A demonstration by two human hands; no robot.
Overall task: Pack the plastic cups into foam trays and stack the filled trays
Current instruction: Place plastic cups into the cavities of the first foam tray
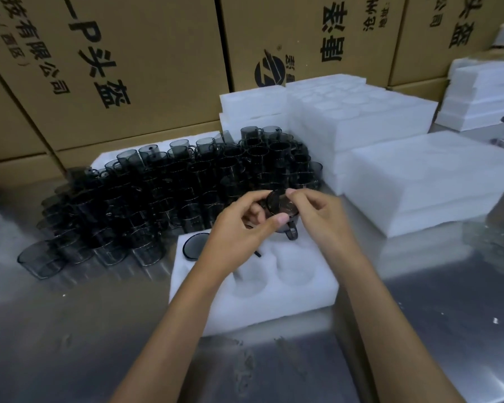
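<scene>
Steel bench [70, 330] below; both my hands, left [242, 228] and right [314, 216], pinch one smoky cup [280, 209] directly above the foam tray's [245, 309] far-right pocket, handle toward me.

Both bare forearms reach forward from the bottom edge and converge, so that the left hand [242, 225] and the right hand [317, 216] meet close together, knuckles up. The left hand's fingers are curled, its thumb [278, 220] stretched toward the right hand, pinching a dark cup [282, 212] held between the two. The right hand's fingers are bent, their tips pinching the cup's far rim.
</scene>
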